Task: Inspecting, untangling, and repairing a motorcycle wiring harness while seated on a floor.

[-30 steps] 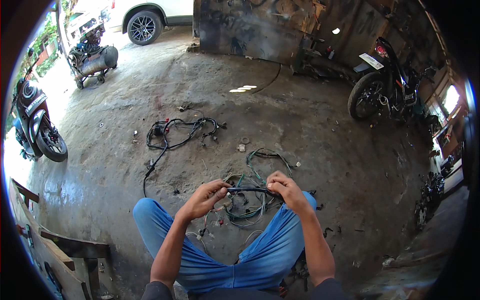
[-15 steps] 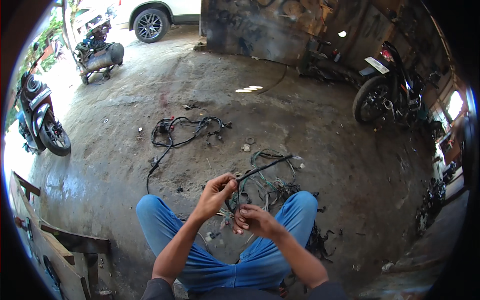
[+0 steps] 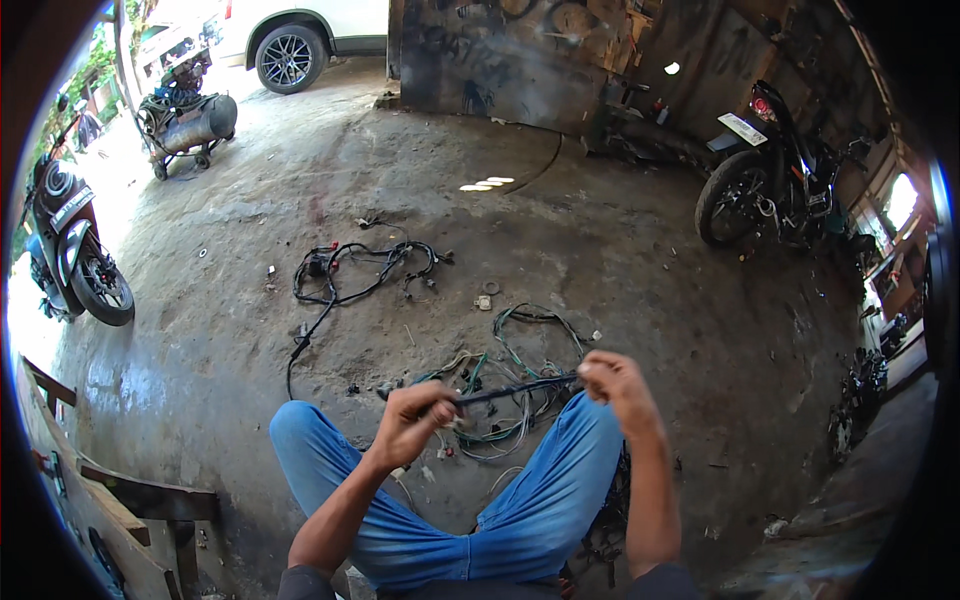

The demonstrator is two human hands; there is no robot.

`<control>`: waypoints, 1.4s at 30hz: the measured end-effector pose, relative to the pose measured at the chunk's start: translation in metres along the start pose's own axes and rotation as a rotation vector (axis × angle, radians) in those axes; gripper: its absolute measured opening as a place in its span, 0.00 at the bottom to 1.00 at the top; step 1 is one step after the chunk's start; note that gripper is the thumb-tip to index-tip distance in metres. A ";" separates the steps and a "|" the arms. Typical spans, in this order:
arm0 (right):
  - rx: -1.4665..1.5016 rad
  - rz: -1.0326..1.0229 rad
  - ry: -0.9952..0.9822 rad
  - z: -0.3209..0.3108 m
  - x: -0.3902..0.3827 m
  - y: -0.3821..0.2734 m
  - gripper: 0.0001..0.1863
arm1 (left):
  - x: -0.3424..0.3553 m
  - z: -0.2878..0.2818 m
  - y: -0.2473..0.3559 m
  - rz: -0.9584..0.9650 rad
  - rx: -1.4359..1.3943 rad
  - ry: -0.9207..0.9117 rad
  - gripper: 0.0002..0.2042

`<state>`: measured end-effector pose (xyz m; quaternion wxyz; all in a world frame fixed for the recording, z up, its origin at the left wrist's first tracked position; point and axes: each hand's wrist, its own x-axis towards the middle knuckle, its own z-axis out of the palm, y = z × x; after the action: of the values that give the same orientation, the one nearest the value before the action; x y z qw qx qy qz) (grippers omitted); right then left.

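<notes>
Both hands [image 3: 412,420] have drawn apart since a moment ago, gripping a black strand [image 3: 517,389] between them.

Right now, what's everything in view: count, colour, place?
Long flexible strip: 1, black, between hands
Looped wiring harness: 1, black, floor ahead
Tangled thin wires: uncountable, green and pale, beneath hands
Spoked-wheel car: 1, white, top
Round-tanked machine: 1, dark, upper left
Motorcycles: 2, dark, far left, upper right
Flat stained wall: 1, dark, top
Wooden bench: 1, brown, lower left
Concrete floor: 1, grey, throughout
Small clutter: uncountable, dark, right edge
Denim-clad legs: 2, blue, bottom
Left hand: 1, bare, strip's left end
Right hand: 1, bare, strip's right end
</notes>
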<state>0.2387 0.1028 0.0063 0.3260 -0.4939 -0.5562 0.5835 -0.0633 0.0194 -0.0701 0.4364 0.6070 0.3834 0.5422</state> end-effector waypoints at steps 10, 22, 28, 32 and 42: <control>-0.122 -0.055 -0.361 0.077 -0.058 0.021 0.09 | -0.003 0.000 -0.055 -0.318 -0.145 0.484 0.20; 0.984 -0.166 -0.079 0.052 -0.025 0.008 0.08 | 0.013 0.012 0.026 -0.296 -0.197 -0.387 0.18; 1.409 0.289 -0.062 0.107 -0.026 0.063 0.10 | 0.023 0.026 0.011 -0.227 -0.398 0.074 0.13; 0.983 -0.262 0.007 0.128 -0.056 0.042 0.09 | 0.030 0.030 0.004 -0.165 0.017 0.282 0.12; 0.235 -0.496 -0.083 0.023 -0.028 -0.063 0.12 | 0.008 0.019 0.046 0.087 0.327 -0.381 0.14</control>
<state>0.2148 0.0798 0.0712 0.4908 -0.2771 -0.6014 0.5662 -0.0437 0.0100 -0.0249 0.3731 0.7768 0.3501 0.3671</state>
